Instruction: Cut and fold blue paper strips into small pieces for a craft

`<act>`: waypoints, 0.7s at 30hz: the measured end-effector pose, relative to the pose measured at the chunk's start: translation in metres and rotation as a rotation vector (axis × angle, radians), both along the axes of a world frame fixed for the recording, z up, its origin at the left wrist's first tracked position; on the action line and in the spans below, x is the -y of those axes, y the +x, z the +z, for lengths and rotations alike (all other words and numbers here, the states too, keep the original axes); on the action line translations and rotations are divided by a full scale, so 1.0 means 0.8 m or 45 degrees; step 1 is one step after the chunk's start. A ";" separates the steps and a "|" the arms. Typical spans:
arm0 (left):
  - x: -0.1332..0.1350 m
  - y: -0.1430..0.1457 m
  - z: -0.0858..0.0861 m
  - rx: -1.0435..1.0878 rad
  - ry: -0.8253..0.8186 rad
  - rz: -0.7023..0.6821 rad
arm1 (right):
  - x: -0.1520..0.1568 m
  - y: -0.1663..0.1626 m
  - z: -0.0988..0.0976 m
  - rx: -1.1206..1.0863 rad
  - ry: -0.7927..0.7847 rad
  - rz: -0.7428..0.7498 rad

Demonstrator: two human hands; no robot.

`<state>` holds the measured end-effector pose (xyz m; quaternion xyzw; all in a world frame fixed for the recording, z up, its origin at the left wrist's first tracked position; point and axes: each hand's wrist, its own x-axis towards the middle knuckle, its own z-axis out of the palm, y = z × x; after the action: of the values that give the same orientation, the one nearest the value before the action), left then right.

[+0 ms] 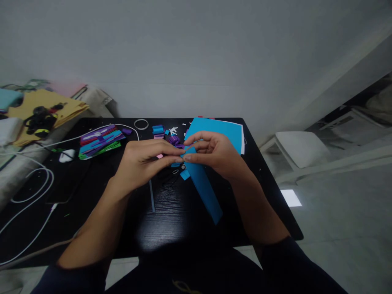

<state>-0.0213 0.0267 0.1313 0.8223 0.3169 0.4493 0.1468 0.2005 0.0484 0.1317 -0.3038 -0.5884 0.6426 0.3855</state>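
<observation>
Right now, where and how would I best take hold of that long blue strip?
Probably by its lower end, coming from the near side of the table. The blue strip slants that way, leaving that end free, while the right hand pinches the upper end and the left hand meets it there. It looks thin and flat, so pinch lightly across its faces.

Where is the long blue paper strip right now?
In the head view, the blue strip is just right of centre, in the grip of the right hand, slanting down over the black table.
</observation>
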 end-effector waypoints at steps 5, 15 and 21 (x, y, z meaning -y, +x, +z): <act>0.000 0.002 0.002 0.010 0.003 -0.010 | 0.000 0.000 0.000 -0.008 0.001 -0.009; 0.000 0.004 0.002 0.027 -0.008 0.012 | 0.001 0.001 -0.003 0.028 0.023 -0.024; 0.000 0.001 0.003 -0.002 -0.008 0.003 | 0.001 0.000 -0.001 0.006 0.026 -0.035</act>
<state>-0.0206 0.0269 0.1340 0.8218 0.3195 0.4477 0.1487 0.2004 0.0476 0.1311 -0.3093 -0.5916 0.6305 0.3959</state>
